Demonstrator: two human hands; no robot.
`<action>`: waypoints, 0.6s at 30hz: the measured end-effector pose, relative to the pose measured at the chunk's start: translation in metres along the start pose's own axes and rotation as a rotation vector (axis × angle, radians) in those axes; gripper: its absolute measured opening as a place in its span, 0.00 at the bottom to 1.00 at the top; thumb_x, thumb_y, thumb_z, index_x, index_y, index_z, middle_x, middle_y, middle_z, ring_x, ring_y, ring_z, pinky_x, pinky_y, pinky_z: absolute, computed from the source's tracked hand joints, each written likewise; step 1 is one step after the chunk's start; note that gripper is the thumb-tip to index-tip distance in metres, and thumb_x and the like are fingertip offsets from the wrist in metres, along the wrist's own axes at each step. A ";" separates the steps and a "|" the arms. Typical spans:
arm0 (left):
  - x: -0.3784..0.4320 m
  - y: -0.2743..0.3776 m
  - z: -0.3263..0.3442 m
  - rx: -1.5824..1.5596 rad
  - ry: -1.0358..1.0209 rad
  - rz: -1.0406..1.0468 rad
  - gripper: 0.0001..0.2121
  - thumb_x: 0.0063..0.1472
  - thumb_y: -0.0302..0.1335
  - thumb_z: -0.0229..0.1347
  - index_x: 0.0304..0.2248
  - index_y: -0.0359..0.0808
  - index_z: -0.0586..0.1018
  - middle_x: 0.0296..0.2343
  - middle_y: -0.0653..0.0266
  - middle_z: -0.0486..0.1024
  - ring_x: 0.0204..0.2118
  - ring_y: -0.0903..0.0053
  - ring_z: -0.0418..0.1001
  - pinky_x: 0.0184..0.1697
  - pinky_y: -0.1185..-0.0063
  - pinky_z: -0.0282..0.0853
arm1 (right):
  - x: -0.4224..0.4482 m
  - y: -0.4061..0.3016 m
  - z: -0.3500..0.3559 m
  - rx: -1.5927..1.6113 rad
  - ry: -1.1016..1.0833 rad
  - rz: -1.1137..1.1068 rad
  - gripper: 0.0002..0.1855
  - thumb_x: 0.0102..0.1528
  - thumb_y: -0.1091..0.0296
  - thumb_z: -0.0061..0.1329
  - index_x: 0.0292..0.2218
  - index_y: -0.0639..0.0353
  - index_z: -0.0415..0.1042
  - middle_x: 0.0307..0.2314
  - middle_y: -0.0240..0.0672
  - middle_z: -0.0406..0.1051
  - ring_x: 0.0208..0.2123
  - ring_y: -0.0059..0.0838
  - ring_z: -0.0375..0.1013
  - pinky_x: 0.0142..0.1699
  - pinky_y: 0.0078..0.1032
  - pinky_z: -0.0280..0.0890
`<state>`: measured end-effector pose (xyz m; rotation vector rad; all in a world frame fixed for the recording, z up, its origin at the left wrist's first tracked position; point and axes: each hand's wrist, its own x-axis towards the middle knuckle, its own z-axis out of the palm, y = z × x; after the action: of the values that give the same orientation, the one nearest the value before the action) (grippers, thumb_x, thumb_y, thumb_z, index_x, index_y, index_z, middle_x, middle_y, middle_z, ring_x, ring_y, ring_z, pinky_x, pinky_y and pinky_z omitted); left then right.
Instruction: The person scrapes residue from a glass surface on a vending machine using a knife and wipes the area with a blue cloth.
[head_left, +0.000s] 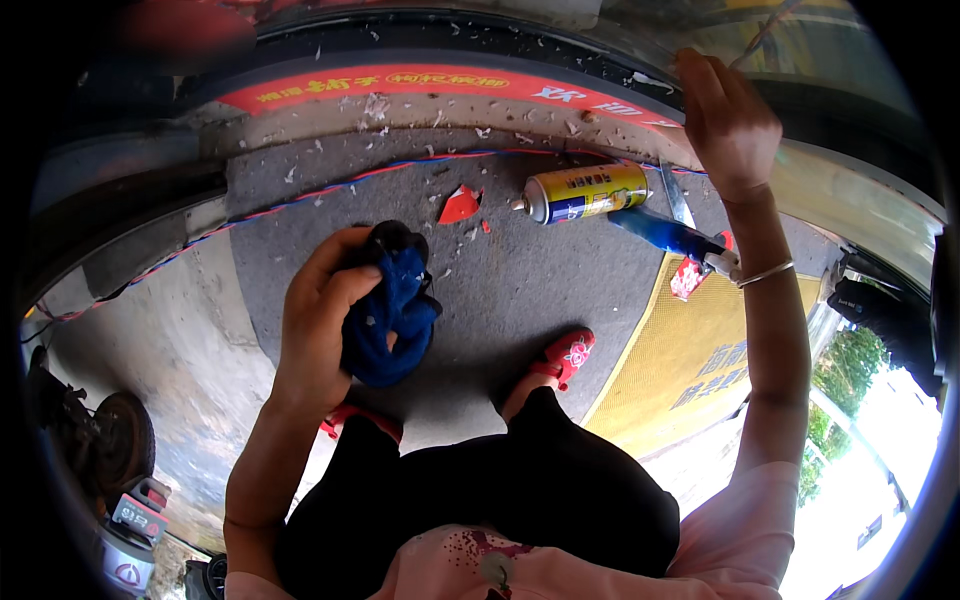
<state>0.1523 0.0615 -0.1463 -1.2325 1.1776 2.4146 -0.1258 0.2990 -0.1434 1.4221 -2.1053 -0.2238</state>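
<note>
My left hand holds a crumpled blue cloth with a dark edge, pinched between thumb and fingers above the pavement. Raised at the upper right, my right hand has its bent fingertips at the glass pane just above the black lower frame. Whether those fingers hold anything is hidden. A yellow spray can lies on its side on the ground, left of my right forearm. Beside it rest a blue-handled tool and a flat metal blade, partly overlapping.
Scraps of peeled film litter the ledge and pavement. A twisted red and blue wire runs along the ledge's foot. A red scrap lies near the can. At right is a yellow mat bearing writing; at left, a wheel.
</note>
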 end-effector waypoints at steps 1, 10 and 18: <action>0.000 0.000 0.000 0.011 0.010 0.000 0.14 0.53 0.26 0.48 0.40 0.32 0.70 0.28 0.65 0.70 0.23 0.85 0.70 0.19 0.86 0.67 | -0.001 0.000 0.001 0.013 -0.007 0.012 0.10 0.44 0.74 0.46 0.31 0.47 0.67 0.21 0.21 0.67 0.21 0.19 0.68 0.22 0.19 0.63; -0.003 0.002 0.001 0.010 0.013 -0.004 0.14 0.53 0.26 0.48 0.40 0.32 0.70 0.29 0.64 0.71 0.23 0.84 0.70 0.19 0.86 0.67 | 0.001 -0.007 -0.008 0.047 -0.161 0.036 0.10 0.47 0.74 0.50 0.33 0.50 0.70 0.27 0.25 0.71 0.25 0.25 0.71 0.27 0.21 0.66; -0.002 -0.001 -0.004 0.010 -0.035 0.016 0.15 0.53 0.27 0.48 0.41 0.32 0.70 0.29 0.64 0.71 0.23 0.84 0.70 0.19 0.87 0.67 | 0.003 -0.007 -0.007 0.024 -0.014 0.027 0.10 0.44 0.74 0.48 0.31 0.48 0.67 0.22 0.21 0.67 0.20 0.20 0.68 0.22 0.19 0.63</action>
<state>0.1563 0.0595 -0.1465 -1.1772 1.1930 2.4283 -0.1174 0.2946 -0.1397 1.4085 -2.1447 -0.1990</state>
